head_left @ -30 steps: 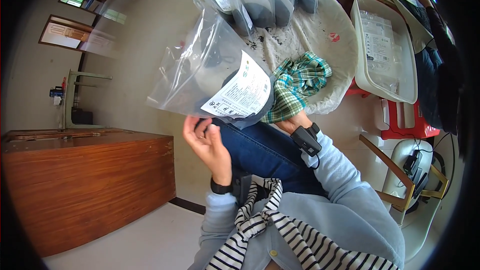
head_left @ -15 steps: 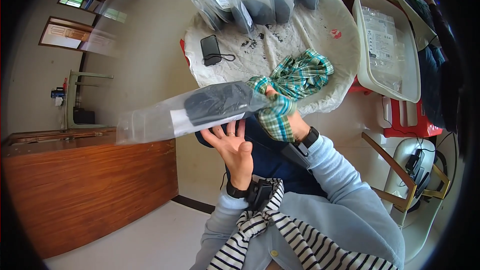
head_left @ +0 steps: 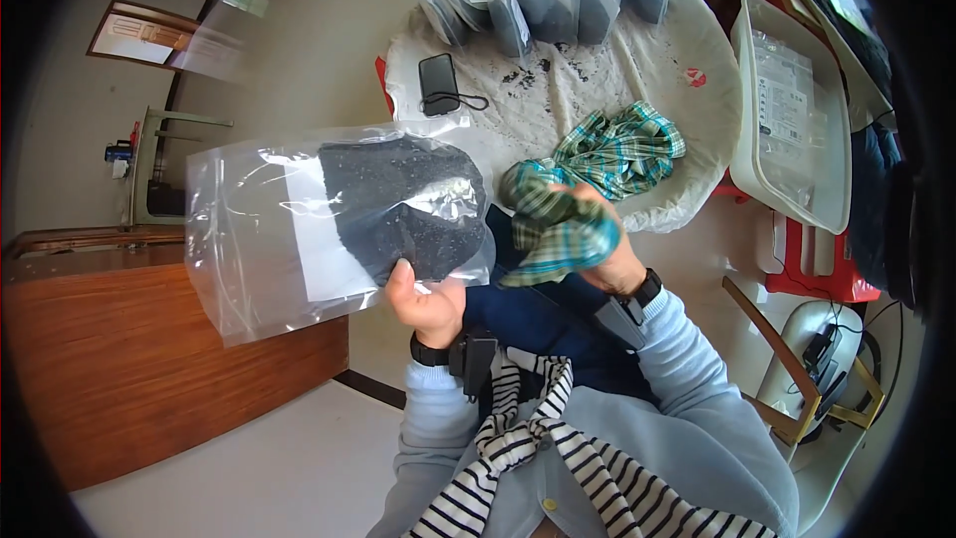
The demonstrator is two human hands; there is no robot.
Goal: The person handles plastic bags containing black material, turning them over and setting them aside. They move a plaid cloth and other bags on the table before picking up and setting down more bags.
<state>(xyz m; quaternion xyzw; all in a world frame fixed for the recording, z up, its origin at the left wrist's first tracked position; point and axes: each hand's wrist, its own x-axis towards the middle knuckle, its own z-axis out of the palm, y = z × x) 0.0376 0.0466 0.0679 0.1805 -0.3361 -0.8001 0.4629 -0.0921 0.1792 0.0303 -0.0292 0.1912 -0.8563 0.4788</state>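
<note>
A clear plastic bag (head_left: 403,194) of black granular stuff, with a white label panel inside, is spread out in front of me. My left hand (head_left: 430,309) grips its lower edge, thumb on top and the other fingers hidden beneath. My right hand (head_left: 615,261) is closed round a green plaid cloth (head_left: 560,244), just right of the bag's filled end. More of this plaid fabric (head_left: 627,154) lies crumpled on the table; whether it is one piece with the held cloth I cannot tell.
The round table (head_left: 697,149) has a pale cover with dark crumbs. Several similar filled bags (head_left: 543,0) stand at its far side, and a black phone (head_left: 436,85) lies at left. A white bin (head_left: 846,179) of clear packaging is at right, above a red stool (head_left: 827,274).
The bag has turned from edge-on to broad face up. My left hand, open beneath it before, now grips its edge. My right hand has moved off the bag's end with the cloth.
</note>
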